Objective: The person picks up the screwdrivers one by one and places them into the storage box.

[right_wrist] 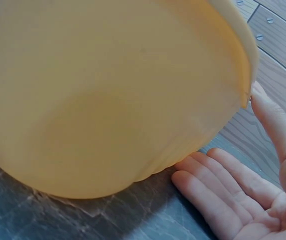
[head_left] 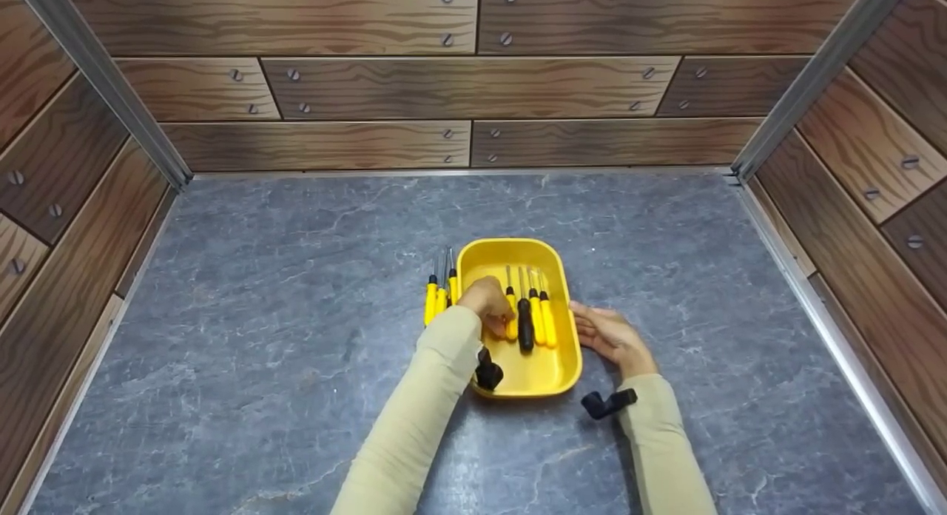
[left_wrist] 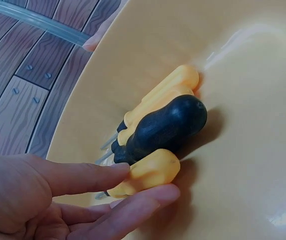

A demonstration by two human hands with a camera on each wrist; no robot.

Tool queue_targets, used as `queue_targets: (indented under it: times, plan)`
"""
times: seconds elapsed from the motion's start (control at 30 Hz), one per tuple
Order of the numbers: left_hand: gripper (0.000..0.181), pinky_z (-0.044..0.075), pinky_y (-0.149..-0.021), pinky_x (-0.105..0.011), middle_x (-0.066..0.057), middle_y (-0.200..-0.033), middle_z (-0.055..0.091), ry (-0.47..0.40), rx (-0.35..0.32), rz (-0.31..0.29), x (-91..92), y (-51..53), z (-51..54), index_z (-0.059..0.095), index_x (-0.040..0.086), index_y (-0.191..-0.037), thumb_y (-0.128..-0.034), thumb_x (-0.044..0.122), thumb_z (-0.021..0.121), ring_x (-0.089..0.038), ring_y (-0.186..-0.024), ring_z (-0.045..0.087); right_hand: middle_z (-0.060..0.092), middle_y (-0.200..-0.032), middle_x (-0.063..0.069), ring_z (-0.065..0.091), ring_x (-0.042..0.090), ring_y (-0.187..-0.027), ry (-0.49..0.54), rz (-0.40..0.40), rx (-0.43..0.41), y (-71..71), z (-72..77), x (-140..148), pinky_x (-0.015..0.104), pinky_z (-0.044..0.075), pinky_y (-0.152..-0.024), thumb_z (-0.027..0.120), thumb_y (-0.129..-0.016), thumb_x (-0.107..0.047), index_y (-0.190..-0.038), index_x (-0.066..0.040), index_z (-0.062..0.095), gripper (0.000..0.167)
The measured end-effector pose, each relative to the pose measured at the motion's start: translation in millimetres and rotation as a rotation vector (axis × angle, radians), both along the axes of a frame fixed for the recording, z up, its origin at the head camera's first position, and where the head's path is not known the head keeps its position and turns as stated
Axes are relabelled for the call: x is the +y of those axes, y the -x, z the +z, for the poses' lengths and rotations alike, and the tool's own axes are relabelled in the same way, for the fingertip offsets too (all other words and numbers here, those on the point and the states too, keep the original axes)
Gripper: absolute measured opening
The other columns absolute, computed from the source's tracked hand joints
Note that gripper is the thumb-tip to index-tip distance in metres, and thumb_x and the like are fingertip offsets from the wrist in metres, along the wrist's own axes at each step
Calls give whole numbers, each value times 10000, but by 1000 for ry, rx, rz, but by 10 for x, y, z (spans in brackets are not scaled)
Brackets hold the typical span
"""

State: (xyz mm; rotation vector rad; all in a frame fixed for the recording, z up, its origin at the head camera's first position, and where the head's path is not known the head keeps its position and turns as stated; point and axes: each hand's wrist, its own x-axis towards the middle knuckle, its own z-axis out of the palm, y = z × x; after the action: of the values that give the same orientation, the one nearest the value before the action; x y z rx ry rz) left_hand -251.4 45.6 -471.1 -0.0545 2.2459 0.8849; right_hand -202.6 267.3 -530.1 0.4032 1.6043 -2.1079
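A yellow tray (head_left: 536, 378) stands on the grey marbled tabletop. Reaching into it, my left hand (head_left: 487, 299) pinches a yellow-handled screwdriver (left_wrist: 150, 172) between thumb and fingers. Beside that one in the tray lie a black-handled screwdriver (head_left: 525, 326) and two more yellow-handled screwdrivers (head_left: 548, 322), shafts pointing away from me. Against the tray's right side rests my right hand (head_left: 610, 336); in the right wrist view its thumb is at the rim and its straight fingers are by the lower wall. Left of the tray are more yellow-handled screwdrivers (head_left: 431, 299), partly hidden by my left arm.
Wood-plank-patterned walls (head_left: 473, 89) enclose the tabletop (head_left: 296, 293) at the back and both sides. Metal strips (head_left: 836, 337) run along the edges. A black wrist mount (head_left: 608, 404) sits on my right sleeve, another on the left.
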Motion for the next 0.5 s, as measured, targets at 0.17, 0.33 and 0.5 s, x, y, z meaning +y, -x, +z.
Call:
queue_targets:
  times: [0.17,0.33,0.5]
  plan:
    - [218,626,-614,-238,-195,-744,728,2,15,-1,-2,-15,31,676,-99,-1000,-884,85,662,-95,-366,553,744,-824,-11,706,98,-815,-2,-3,1,4,-9,3,232,614,-763,602,-953,-213,-849,-156,708,159]
    - [166,626,-615,-241,-210,-891,736,44,45,-19,-16,-16,50,674,-78,-960,-858,50,649,-170,-531,702,746,-823,-11,710,97,-815,8,-3,0,2,-11,-3,236,618,-766,595,-957,-205,-849,-155,708,165]
    - [158,524,-411,-173,-207,-938,731,73,80,-52,-28,-14,73,677,-69,-948,-845,45,643,-225,-738,748,748,-818,-10,709,94,-811,22,-7,0,-9,4,-2,229,617,-769,592,-959,-202,-827,-159,717,187]
